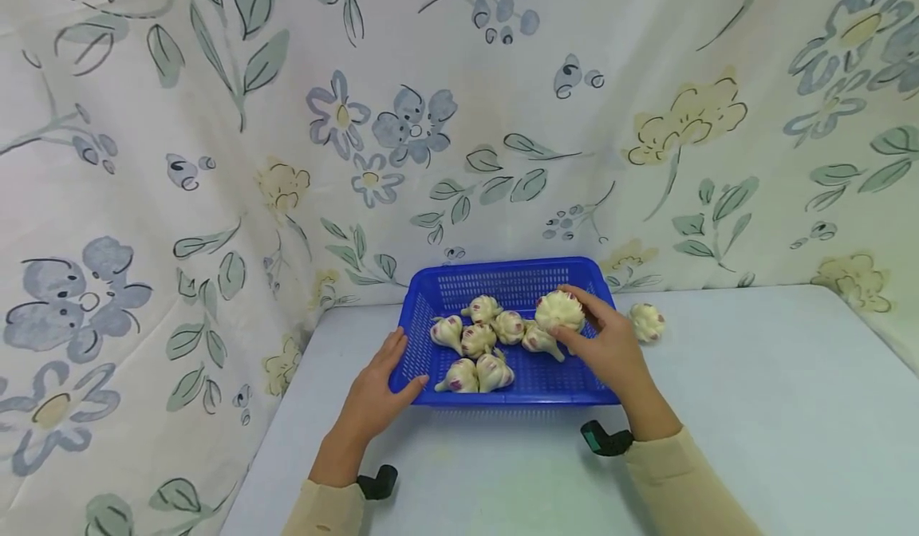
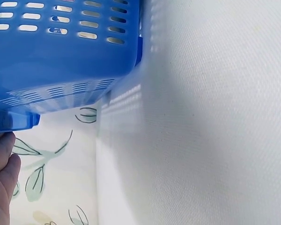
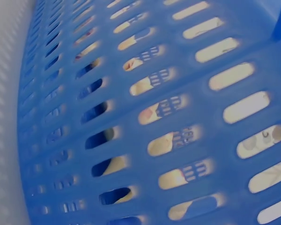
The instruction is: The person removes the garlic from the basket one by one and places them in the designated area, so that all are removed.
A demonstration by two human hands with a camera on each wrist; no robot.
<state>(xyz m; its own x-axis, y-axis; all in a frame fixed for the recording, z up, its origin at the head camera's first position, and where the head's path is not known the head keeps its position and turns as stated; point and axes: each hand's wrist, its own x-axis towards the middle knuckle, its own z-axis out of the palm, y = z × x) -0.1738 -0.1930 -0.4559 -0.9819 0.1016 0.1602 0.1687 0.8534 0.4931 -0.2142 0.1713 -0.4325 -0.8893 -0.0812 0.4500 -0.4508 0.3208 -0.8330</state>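
Observation:
In the head view, a blue plastic basket [image 1: 524, 398] stands on the white table with several garlic bulbs [image 1: 478, 340] lying in it. My right hand [image 1: 610, 348] pinches another garlic bulb [image 1: 559, 312] between thumb and fingers, above the basket's right part. At the left rim, my left hand [image 1: 376, 388] rests with fairly straight fingers along the outside and the thumb at the near corner. In the left wrist view, fingertips [image 2: 8, 164] touch the rim. The right wrist view shows only the slotted basket wall [image 3: 178, 136]; the right hand is out of it.
One loose garlic bulb [image 1: 647, 323] lies on the table [image 1: 775, 408] to the right of the basket, behind the right hand. A floral curtain [image 1: 459, 121] hangs behind and along the left side. Dark wrist cameras [image 1: 606, 440] sit on both wrists.

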